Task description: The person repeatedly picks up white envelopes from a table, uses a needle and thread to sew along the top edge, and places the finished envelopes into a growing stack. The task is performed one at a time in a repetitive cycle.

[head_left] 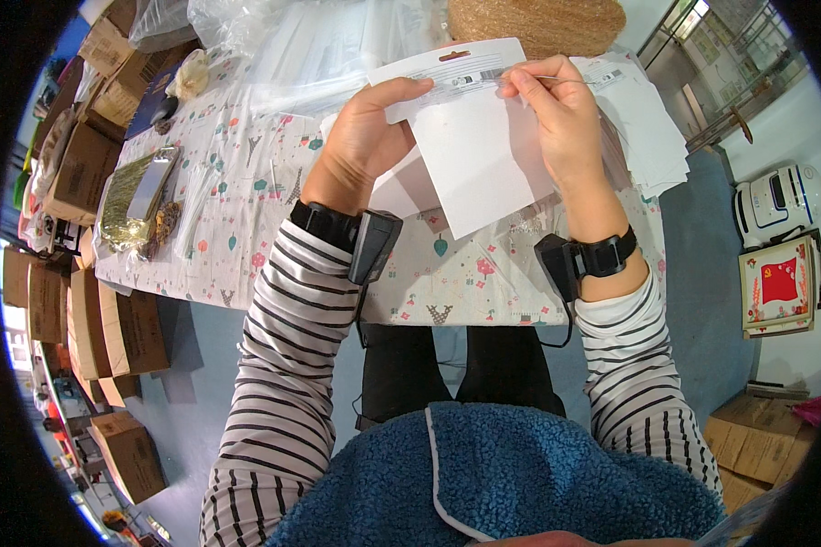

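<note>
A white hang card (470,64) with a brown-edged slot and small print is held up over the table. My left hand (369,132) grips its left side, thumb on the front and fingers partly hidden behind. At the card's right edge, my right hand (561,114) is closed in a pinch, and a thin line sticks out past its fingers; what it holds is too small to make out. Below the card, between my hands, is a plain white sheet (483,164). Further white printed sheets (643,128) lie to the right of my right hand.
Clear plastic bags (328,50) are heaped at the table's far side, beside a brown woven bundle (538,25). A packet of greenish strips (137,196) lies on the patterned tablecloth (228,228) at left. Cardboard boxes (123,328) stand left on the floor; a white appliance (780,205) is at right.
</note>
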`<state>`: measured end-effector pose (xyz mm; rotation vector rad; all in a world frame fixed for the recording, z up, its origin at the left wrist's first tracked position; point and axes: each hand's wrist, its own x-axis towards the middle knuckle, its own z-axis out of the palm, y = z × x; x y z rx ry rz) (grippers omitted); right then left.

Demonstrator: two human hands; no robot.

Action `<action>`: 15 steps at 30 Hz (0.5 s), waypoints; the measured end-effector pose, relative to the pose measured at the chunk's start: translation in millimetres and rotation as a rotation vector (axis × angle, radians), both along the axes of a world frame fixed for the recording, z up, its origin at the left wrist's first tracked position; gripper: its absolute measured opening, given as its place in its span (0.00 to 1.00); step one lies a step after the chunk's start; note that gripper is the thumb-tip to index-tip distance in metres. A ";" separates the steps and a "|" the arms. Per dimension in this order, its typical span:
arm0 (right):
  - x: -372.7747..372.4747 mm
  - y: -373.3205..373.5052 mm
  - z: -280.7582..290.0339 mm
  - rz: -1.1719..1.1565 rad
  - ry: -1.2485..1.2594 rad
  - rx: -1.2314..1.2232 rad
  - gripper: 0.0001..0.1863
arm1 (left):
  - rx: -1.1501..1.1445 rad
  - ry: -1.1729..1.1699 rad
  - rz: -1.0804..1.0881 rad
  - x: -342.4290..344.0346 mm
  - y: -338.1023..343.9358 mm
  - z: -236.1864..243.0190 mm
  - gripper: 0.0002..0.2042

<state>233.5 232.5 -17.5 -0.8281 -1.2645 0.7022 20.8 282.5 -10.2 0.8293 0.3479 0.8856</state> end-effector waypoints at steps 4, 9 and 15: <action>0.6 0.2 0.3 0.017 0.042 -0.006 0.04 | -0.009 0.039 0.051 1.4 -1.3 -0.4 0.18; 2.7 -0.3 1.0 0.020 0.014 0.006 0.03 | -0.018 0.045 0.047 2.7 0.1 -0.7 0.18; 3.5 0.1 -0.2 0.021 0.038 0.012 0.03 | 0.119 -0.025 0.030 4.4 -0.2 1.9 0.22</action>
